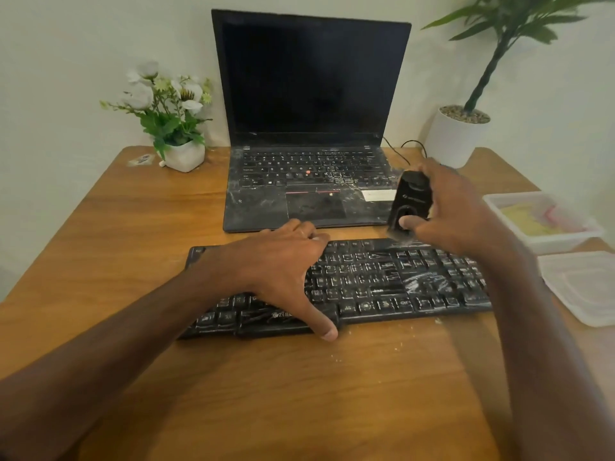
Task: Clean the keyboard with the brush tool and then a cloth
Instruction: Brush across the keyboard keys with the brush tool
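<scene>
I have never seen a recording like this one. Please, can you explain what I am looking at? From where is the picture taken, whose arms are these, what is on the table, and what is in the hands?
There is no machine here. A person wears a camera on the head, so you look down along their two bare arms.

On the wooden table lies a black keyboard, smeared with white dust. Behind it stands an open laptop, also dusty, its screen dark. A small flower pot stands at the back left, a taller plant in a white pot at the back right. At the right edge are a plastic container and a lid.

The left hand grips the keyboard to steady it. The right hand holds a black brush tool above the keyboard's far edge.
</scene>
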